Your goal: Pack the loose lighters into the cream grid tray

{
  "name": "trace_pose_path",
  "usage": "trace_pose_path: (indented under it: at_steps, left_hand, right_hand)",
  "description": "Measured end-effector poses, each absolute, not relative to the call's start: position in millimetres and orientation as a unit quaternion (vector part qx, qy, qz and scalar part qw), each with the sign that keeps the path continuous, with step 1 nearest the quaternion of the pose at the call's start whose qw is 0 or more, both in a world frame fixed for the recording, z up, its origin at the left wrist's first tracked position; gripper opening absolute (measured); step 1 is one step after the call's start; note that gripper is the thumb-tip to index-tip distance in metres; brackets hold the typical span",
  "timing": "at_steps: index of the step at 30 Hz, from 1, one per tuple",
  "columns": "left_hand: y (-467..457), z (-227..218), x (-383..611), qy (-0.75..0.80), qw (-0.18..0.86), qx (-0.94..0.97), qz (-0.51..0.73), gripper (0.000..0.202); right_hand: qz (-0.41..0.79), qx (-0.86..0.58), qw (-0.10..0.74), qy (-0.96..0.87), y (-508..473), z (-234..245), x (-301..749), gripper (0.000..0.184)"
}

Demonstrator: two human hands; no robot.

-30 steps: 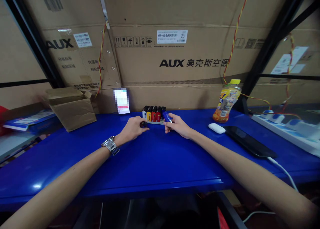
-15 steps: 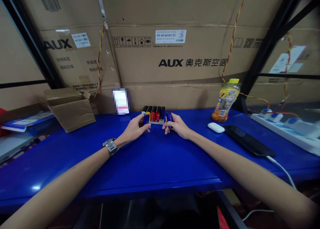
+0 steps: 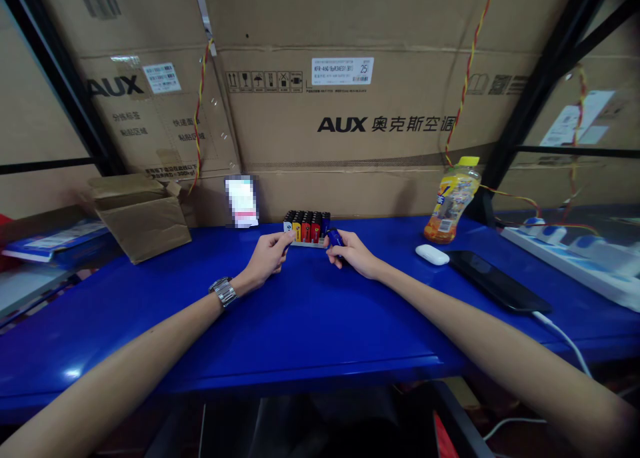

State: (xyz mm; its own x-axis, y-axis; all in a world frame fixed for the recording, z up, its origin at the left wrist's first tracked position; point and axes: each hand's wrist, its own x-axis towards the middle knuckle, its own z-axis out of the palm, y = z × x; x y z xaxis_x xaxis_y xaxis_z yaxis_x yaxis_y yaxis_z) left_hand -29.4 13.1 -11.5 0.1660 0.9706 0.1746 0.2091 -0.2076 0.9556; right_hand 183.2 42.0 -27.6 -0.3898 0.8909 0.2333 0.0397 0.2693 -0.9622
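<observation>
A tray (image 3: 311,245) of lighters stands at the back of the blue table (image 3: 320,318), against the cardboard. Its front row shows white, yellow (image 3: 297,233), red (image 3: 315,232) and dark blue lighters with black tops. My right hand (image 3: 356,255) is closed around a blue lighter (image 3: 335,237), just in front of the tray's right corner. At the tray's left corner my left hand (image 3: 269,257) is closed in a pinch, thumb toward the tray. Only a dark sliver shows beneath its fingers; the rest of the blue lighter there is hidden. A metal watch (image 3: 223,291) circles the left wrist.
A lit, blurred phone (image 3: 242,201) leans at the back, beside an open cardboard box (image 3: 143,221). To the right are a drink bottle (image 3: 453,201), a white earbud case (image 3: 432,255), a black phone (image 3: 497,281) on a cable and a power strip (image 3: 580,261).
My left hand has shifted slightly left and turned, so the blue lighter it showed is now mostly hidden. The blue lighter in my right hand has tilted and moved slightly left.
</observation>
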Motion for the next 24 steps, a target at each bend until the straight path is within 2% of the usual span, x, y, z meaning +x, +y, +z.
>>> trace_pose_path:
  at_steps: [5,7,9,11,17,24]
  left_hand:
    - [11.8,-14.2,-29.2,0.511,0.263,0.691,0.438,0.027]
    - [12.1,-15.5,-29.1,0.509,0.231,0.710,0.429,0.025]
    - [12.3,-16.0,-29.2,0.508,0.219,0.719,0.420,0.027]
    - [12.2,-15.8,-29.5,0.510,0.213,0.723,0.414,0.030]
    - [11.3,-14.1,-29.7,0.527,0.199,0.725,0.396,0.040]
    - [11.8,-14.4,-28.6,0.525,0.193,0.726,0.400,0.041]
  right_hand:
    - [0.470,-0.344,0.437,-0.686,42.1,-28.3,183.2,0.015]
    - [0.480,-0.346,0.439,-0.676,44.2,-29.2,183.3,0.025]
    - [0.513,-0.343,0.445,-0.649,46.8,-29.9,183.1,0.041]
    - [0.547,-0.336,0.460,-0.613,48.6,-30.2,182.6,0.049]
    - [0.577,-0.372,0.504,-0.524,46.7,-28.7,180.2,0.038]
    - [0.569,-0.387,0.508,-0.519,46.0,-29.2,180.3,0.040]
